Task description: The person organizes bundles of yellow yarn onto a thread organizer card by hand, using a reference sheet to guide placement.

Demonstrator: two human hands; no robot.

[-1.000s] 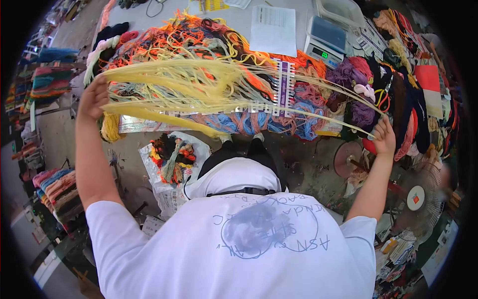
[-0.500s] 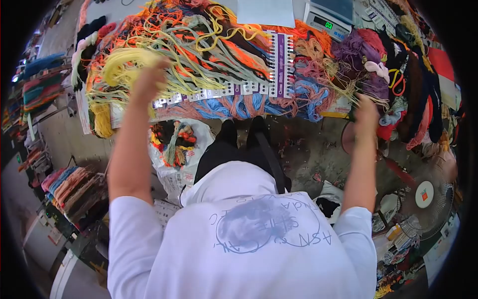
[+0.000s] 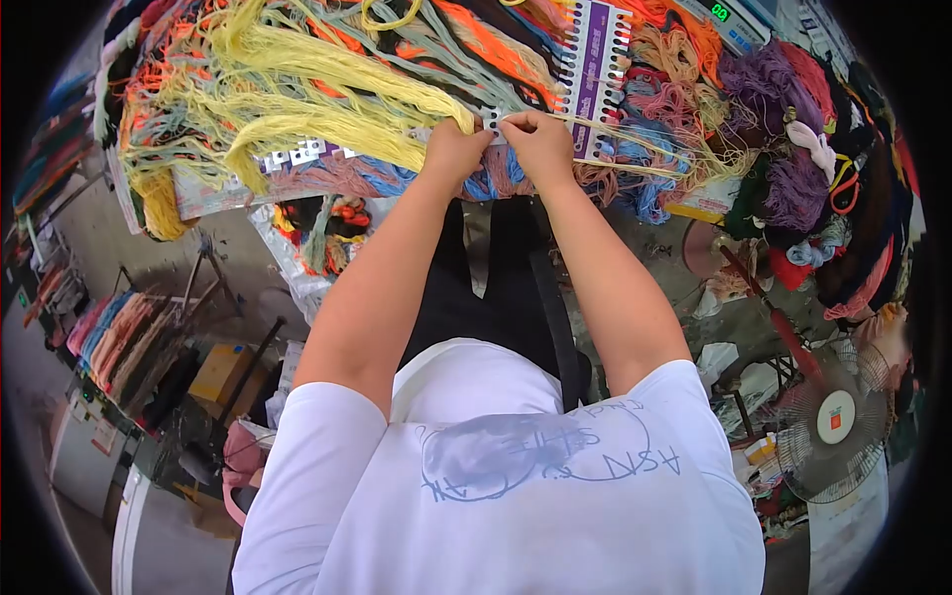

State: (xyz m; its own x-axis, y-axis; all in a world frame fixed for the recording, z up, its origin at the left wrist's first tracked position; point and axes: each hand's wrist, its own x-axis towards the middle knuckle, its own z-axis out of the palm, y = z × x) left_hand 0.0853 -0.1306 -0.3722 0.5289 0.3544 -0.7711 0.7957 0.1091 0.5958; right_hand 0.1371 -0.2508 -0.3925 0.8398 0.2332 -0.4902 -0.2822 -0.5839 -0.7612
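Both hands meet close together at the table's front edge. My left hand (image 3: 457, 149) is closed on the end of a yellow yarn bundle (image 3: 337, 69), whose strands spread leftward over grey and orange yarn (image 3: 476, 45). Just right of it, my right hand (image 3: 540, 147) pinches with thumb and forefinger; what lies between the fingertips is too small to name. Pale loose strands (image 3: 654, 149) trail rightward behind that hand. A white card with holes (image 3: 492, 121) shows between the hands, and a purple-and-white thread card (image 3: 593, 79) stands upright in view just beyond my right hand.
Blue and pink yarn (image 3: 645, 169) lines the front edge. Purple yarn (image 3: 793, 188) and dark skeins are heaped right, near a scale (image 3: 739, 25) reading on a green display. A fan (image 3: 836, 416) stands lower right. Below the table lies a plastic bag (image 3: 288, 238) with colourful yarn.
My left hand has come rightward and my right hand leftward, so they now nearly touch. The yellow bundle has been stretched toward the middle. The view has shifted closer over the table.
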